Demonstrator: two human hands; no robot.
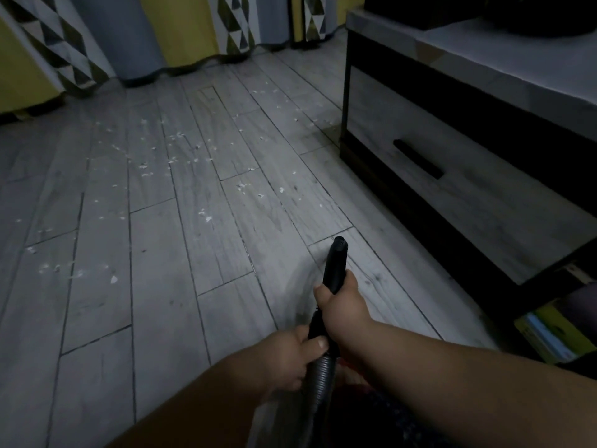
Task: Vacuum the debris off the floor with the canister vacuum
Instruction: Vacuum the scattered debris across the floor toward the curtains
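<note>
Black matte vacuum tube point(336, 263), round open mouth, aimed forward and down over pale plank floor point(193, 253), lower centre of view. Joined behind to ribbed grey hose point(323, 367). Clenched mid-length by right hand point(340, 302); gripped at the black cuff by left hand point(287, 357), thumb across. White debris point(145, 168) scattered well ahead, mostly left. Drawer cabinet point(452, 176) at right; patterned curtains point(145, 37) beyond.

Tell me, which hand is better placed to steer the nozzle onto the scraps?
Right: the right hand grips the nozzle nearest its tip; the left hand holds the hose behind, likely just supporting.
</note>
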